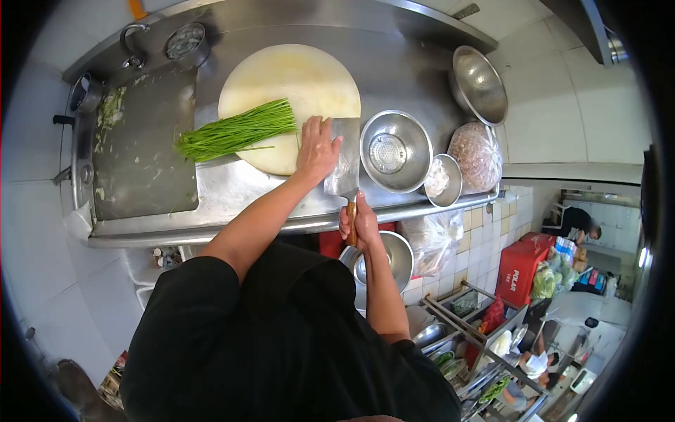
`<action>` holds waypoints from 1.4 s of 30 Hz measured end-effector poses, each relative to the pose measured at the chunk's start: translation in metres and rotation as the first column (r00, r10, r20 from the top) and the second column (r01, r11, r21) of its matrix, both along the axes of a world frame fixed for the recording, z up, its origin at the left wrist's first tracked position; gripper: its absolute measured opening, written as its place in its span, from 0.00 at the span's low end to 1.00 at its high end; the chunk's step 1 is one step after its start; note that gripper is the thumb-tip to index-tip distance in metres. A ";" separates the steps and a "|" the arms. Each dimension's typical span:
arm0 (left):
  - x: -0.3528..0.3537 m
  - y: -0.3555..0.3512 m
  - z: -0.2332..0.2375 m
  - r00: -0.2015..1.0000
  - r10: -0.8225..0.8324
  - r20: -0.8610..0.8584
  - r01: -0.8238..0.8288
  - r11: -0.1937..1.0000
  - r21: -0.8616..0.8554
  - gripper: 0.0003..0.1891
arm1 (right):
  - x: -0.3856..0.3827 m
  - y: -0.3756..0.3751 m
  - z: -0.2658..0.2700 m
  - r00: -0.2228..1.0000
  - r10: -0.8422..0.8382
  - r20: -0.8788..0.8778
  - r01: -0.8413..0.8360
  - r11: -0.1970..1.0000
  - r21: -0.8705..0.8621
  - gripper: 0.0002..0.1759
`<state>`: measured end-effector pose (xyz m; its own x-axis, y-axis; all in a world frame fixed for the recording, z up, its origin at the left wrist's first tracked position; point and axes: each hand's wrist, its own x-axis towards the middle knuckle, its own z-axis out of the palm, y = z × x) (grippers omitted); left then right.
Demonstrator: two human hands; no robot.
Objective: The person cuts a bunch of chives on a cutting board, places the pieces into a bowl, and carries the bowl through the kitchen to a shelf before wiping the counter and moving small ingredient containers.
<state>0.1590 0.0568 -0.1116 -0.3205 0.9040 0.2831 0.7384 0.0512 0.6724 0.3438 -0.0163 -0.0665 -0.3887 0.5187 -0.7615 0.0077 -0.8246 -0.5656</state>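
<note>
clearly, the wooden handle of a cleaver point(344, 158) is held in the right grip point(360, 224), whose fingers are wrapped closed around it. the broad blade is pointed away from that grip, up along the right side of the left grip point(318, 152) and over the near right edge of a round chopping board point(292, 74). the left grip is left open, palm down, with its fingers extended beside the blade; whether the metal is touched by it cannot be told.

just to the left of the left grip, a bundle of long green stalks point(242, 129) is laid at a slant across the board. its one end is turned toward the fingers, and its other is stretched past the board's left edge, as far as the rim of a shallow sink point(144, 158). one stray stalk point(256, 148) is seen between the bundle and the left grip.

beyond the blade, up and to the right of the right grip, a perforated metal bowl point(415, 151) is set on the steel worktop point(394, 77). farther right of it, a small bowl point(453, 184) of white pieces and a plastic bag point(476, 156) are placed side by side, with a large metal bowl point(478, 84) tilted behind them.
</note>
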 end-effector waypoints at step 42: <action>-0.202 -0.144 0.090 0.961 -0.003 -0.277 -0.043 0.986 -0.159 0.50 | -0.164 0.023 0.101 0.928 0.162 0.337 -0.360 0.628 0.690 0.21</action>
